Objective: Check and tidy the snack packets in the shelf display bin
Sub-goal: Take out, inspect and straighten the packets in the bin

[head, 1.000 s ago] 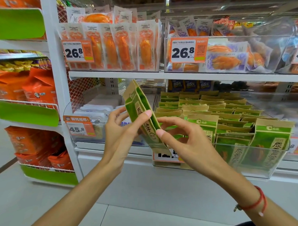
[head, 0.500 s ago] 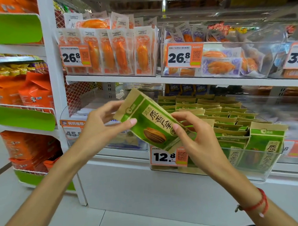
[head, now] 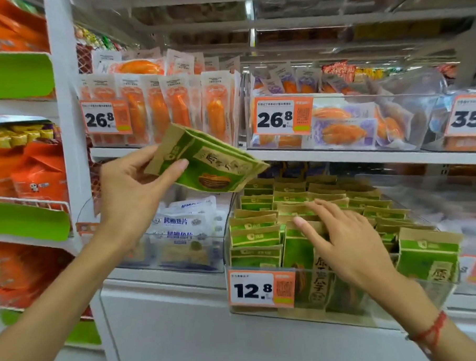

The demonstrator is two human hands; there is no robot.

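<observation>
From the head view, the left hand (head: 128, 190) holds a green and kraft-brown snack packet (head: 206, 162) up in front of the shelf, thumb across its front face and the other fingers behind it; the packet is tilted, its sealed brown top toward the hand and its far end pointing right. It hangs above and to the left of the clear plastic display bin (head: 343, 316), apart from the packets below. The right hand (head: 348, 238), a red string bracelet (head: 431, 330) at its wrist, lies with straight, spread fingers on the tops of the upright green packets in the bin (head: 257, 238), gripping nothing. Those packets stand in rows front to back. An orange price tag reading 12.8 (head: 260, 288) is fixed to the bin's front wall. Just left of the bin sits another clear bin with white and blue packets (head: 184, 226). On the shelf above stand orange vacuum-sealed packets (head: 157, 110) behind a 26.8 tag (head: 106, 118)
</observation>
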